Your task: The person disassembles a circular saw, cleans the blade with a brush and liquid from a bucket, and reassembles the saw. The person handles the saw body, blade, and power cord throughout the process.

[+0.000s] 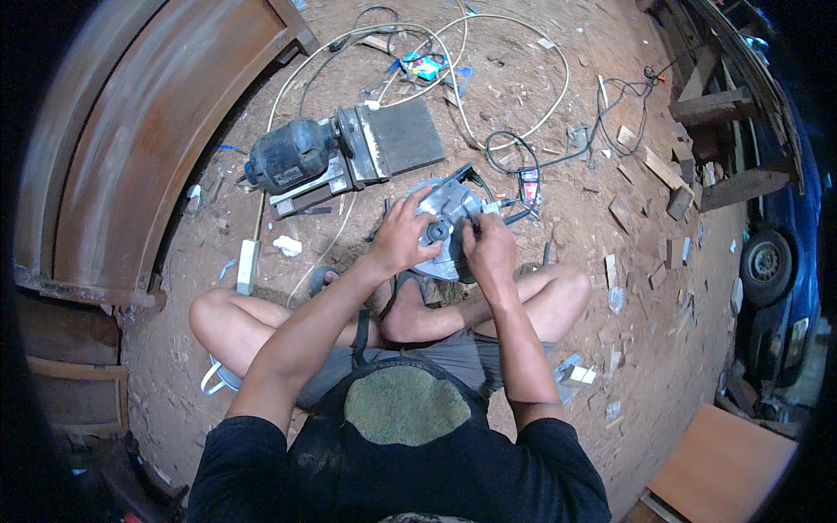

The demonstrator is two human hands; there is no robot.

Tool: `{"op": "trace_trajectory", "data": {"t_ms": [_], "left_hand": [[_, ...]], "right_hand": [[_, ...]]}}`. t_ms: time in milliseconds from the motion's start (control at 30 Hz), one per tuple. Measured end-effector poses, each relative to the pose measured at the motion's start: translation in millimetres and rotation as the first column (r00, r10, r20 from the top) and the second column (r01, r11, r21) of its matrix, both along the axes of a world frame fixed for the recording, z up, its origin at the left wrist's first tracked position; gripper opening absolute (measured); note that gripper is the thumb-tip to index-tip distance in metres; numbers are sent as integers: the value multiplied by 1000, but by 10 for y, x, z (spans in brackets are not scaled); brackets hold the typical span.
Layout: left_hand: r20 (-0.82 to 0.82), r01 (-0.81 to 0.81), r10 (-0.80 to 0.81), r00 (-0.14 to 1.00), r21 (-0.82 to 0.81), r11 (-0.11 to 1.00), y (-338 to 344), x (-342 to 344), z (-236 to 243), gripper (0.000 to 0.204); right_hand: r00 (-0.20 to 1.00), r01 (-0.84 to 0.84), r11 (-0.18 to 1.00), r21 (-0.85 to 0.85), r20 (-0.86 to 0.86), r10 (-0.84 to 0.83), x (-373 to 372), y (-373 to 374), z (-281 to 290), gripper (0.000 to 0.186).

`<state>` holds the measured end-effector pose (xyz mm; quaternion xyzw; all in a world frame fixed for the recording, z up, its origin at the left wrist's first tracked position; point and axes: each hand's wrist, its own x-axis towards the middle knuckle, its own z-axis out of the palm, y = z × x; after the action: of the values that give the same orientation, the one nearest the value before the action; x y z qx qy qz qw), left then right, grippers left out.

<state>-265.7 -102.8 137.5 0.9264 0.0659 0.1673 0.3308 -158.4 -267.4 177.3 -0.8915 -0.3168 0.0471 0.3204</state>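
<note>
Grey power tool [452, 199] partly hidden by fingers [411, 204], blue car [804, 292] cropped at right.

Head view: left fisheye, from the wearer's head
Facing: steeply down, brown earthen floor [663, 383]
Nearest: black short-sleeved shirt [401, 475]

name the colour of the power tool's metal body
Mostly silver-grey; the metal body shows best in the head view.

Far left, a brown wooden furniture piece [157, 131]; far right, a dark blue car [792, 318], scattered pale wood offcuts [667, 168] nearer; up top, a looped yellowish cable [567, 74] on reddish-brown earth [628, 35]; lower right, a flat orange-brown board [724, 462].
</note>
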Motion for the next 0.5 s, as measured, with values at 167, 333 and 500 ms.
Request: {"op": "trace_trajectory", "data": {"t_ms": [167,333,500], "left_hand": [[25,-26,28,999,-79,996,-11,28,110,44],[7,-82,82,997,-72,994,-54,49,131,44],[21,-59,60,998,-53,997,-60,75,111,43]], "right_hand": [[968,209,945,252,-191,-163,79,-103,55,18],[487,470,772,428,-855,178,92,-142,-47,22],[731,177,937,301,-678,80,-50,-103,-275,29]]}}
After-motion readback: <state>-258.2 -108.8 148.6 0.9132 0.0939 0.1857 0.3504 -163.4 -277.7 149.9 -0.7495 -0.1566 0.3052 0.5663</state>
